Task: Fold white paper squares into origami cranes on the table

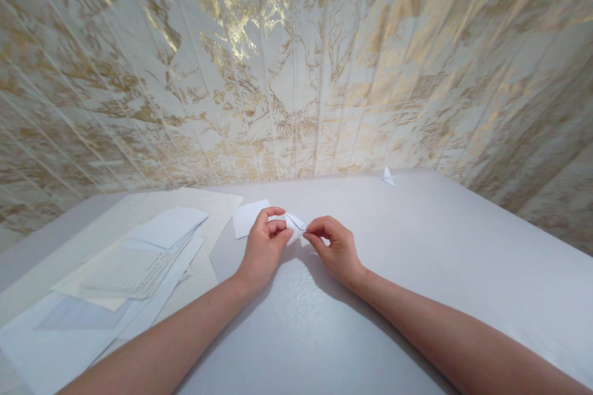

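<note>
Between my two hands, a little above the table, is a small folded white paper (295, 223) with slanted creased edges. My left hand (269, 241) grips its left side, thumb in front and fingers behind. My right hand (334, 247) pinches its right corner between thumb and index finger. The fingers cover part of the paper, so its full shape is hidden. Just behind my left hand, a flat white sheet (245, 217) lies on the table, partly covered by that hand.
Stacked loose papers (167, 228), some printed with lines, spread over the left of the white table (417, 271). A small folded paper piece (388, 176) stands near the back edge at right. A wall with gold patterns (296, 74) rises directly behind the table.
</note>
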Demonstrator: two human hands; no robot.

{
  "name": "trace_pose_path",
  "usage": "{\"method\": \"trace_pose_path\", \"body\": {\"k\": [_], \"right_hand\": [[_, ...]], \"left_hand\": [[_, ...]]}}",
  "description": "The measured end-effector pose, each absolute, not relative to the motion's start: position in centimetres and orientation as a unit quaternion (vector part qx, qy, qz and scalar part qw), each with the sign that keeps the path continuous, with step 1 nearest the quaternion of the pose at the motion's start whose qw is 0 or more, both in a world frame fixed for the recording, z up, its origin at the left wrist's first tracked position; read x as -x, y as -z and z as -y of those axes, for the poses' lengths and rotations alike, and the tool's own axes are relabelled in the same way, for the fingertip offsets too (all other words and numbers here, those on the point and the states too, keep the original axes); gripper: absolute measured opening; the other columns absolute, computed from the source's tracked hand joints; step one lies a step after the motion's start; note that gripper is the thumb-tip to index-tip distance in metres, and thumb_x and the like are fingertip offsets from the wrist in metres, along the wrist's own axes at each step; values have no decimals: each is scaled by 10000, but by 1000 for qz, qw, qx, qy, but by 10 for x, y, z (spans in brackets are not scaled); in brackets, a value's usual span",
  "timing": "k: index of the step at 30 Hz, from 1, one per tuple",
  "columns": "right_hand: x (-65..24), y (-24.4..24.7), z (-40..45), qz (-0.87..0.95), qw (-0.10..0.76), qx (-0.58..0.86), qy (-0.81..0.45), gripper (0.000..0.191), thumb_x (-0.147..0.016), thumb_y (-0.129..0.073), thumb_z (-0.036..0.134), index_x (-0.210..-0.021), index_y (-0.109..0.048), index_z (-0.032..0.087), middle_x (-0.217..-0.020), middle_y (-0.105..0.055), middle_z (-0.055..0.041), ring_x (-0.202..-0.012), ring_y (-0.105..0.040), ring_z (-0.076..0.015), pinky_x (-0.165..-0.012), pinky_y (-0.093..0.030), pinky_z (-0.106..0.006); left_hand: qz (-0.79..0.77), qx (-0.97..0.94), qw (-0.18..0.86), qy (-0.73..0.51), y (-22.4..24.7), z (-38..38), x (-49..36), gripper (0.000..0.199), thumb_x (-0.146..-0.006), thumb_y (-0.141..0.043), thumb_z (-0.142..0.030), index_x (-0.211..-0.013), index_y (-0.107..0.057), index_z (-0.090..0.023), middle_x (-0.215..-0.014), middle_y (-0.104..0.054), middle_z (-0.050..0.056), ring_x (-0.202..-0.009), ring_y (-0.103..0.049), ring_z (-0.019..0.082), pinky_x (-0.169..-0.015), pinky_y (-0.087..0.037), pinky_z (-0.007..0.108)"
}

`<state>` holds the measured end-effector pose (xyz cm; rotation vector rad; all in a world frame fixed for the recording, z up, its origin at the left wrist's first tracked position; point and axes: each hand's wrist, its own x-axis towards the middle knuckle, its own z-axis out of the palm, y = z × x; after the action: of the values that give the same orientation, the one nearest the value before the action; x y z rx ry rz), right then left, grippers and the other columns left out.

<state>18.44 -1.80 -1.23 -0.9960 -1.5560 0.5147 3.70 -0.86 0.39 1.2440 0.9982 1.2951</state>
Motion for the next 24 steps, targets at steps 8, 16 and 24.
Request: {"method": "trace_pose_path", "body": {"k": [8,16,24], "right_hand": [[-184,14,18,667,558,438,-225,36,-736,-578,200,-722,-612,201,-701,-621,-26,-627,-572,-150,-625,-503,-286],[-183,14,16,638,558,473,-241,35,-715,-576,208,-688,-596,195,-665,-612,-17,-599,-564,-143,-602,-488,-276],[-184,17,13,594,570,487,-291,63,-711,-583,245,-680,-557,196,-620,-589,-3,-571,-558,-142,-560,-463,-267]], "left_hand": [[-423,-486,542,-540,-11,9,-40,306,-577,-648,-159,-832,-486,-209,-527,-559,-87,-455,-479,83,-473,-329,181],[-447,-605,389,-532,-8,7,-35,36,-633,-628,-154,-624,-640,-187,-649,-624,3,-650,-550,147,-676,-433,256],[-357,-803,123,-462,0,2,-22,194,-755,-558,-203,-869,-709,-246,-989,-627,85,-863,-565,203,-822,-448,353]]}}
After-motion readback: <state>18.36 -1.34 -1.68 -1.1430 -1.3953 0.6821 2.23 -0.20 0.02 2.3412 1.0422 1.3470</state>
